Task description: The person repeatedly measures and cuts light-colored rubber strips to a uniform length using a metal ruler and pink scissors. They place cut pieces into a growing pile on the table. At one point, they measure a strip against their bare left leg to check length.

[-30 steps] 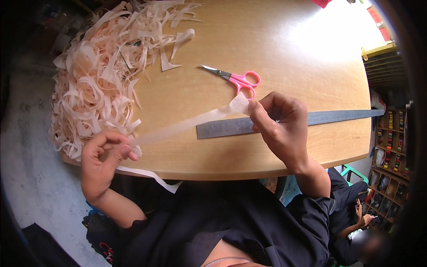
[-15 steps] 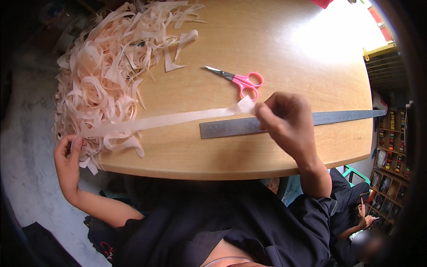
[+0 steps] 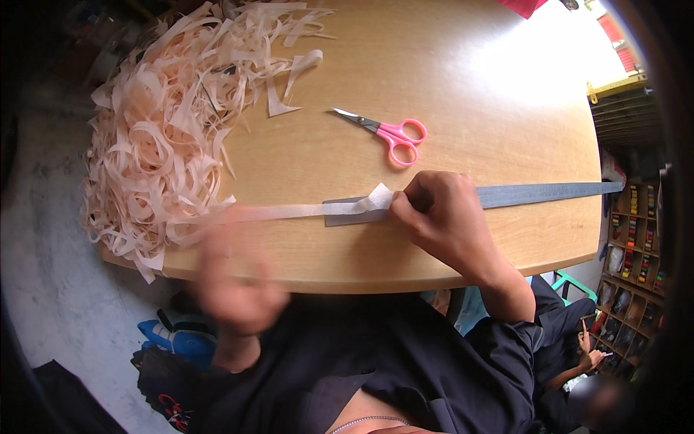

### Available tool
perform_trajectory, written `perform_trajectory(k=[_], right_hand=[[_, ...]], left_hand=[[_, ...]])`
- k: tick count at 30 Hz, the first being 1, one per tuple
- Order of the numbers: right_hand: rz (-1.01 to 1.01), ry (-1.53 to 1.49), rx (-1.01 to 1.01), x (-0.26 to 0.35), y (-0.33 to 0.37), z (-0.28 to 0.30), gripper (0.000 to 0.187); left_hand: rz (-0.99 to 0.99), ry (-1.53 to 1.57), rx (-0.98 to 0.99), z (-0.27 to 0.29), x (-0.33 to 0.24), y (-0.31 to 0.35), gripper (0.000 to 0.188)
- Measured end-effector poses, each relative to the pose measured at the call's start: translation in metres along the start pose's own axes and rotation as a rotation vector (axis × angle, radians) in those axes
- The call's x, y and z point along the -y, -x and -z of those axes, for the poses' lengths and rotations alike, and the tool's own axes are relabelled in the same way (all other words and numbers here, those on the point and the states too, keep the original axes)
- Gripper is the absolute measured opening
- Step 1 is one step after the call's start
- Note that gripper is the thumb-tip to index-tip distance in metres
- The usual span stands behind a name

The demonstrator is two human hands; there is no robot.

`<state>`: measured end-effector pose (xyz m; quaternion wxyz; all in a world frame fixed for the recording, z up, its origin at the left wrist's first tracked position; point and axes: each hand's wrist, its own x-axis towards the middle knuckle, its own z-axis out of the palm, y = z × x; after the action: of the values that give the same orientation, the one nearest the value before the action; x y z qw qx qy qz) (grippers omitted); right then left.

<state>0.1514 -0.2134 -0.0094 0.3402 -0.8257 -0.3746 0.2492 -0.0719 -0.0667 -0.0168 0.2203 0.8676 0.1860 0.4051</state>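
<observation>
A pale pink fabric strip (image 3: 289, 211) stretches leftward from my right hand (image 3: 448, 224), whose fingers pinch its folded right end above a steel ruler (image 3: 535, 194). The ruler lies across the table, partly covered by that hand and the strip. My left hand (image 3: 242, 278) is smeared by motion near the table's front edge, just below the strip's left part; whether it touches the strip cannot be made out. Beyond the ruler lie scissors (image 3: 394, 137) with pink handles, their blades pointing left. A large tangled heap of similar strips (image 3: 159, 137) covers the table's left side.
The wooden table (image 3: 347, 253) has a curved front edge close to my body. At right stands a shelf (image 3: 636, 267) with small coloured items in compartments. A seated person (image 3: 589, 354) is at the lower right, near a green stool (image 3: 575, 283). A blue bundle (image 3: 177, 340) sits below the table at left.
My left hand has moved right and toward me, away from the heap's edge. My right hand has shifted slightly left and nearer, bringing the strip down over the ruler's left end.
</observation>
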Motion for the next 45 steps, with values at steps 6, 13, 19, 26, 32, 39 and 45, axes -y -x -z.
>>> perform_trajectory(k=[6, 13, 19, 26, 32, 39, 45], right_hand=[[0.049, 0.133, 0.074, -0.004, -0.001, 0.008, 0.023], [-0.001, 0.027, -0.201, -0.012, -0.003, 0.038, 0.024], [0.081, 0.104, -0.368, -0.023, -0.011, 0.038, 0.015], [0.097, 0.055, -0.324, -0.022, -0.011, 0.033, 0.013], [0.095, 0.087, -0.247, -0.024, -0.01, 0.043, 0.015], [0.062, 0.253, -0.088, -0.027, -0.007, 0.051, 0.014], [0.064, 0.232, 0.059, -0.027, -0.004, 0.056, 0.013]], left_hand=[[-0.19, -0.251, 0.555, -0.069, -0.03, 0.022, 0.053], [-0.211, -0.29, 0.611, -0.067, -0.03, 0.022, 0.057], [-0.298, -0.349, 0.645, -0.07, -0.033, 0.022, 0.055], [-0.321, -0.3, 0.662, -0.078, -0.038, 0.021, 0.055], [-0.328, -0.284, 0.656, -0.085, -0.042, 0.02, 0.054], [-0.334, -0.272, 0.668, -0.089, -0.044, 0.017, 0.055], [-0.326, -0.262, 0.703, -0.088, -0.044, 0.016, 0.06]])
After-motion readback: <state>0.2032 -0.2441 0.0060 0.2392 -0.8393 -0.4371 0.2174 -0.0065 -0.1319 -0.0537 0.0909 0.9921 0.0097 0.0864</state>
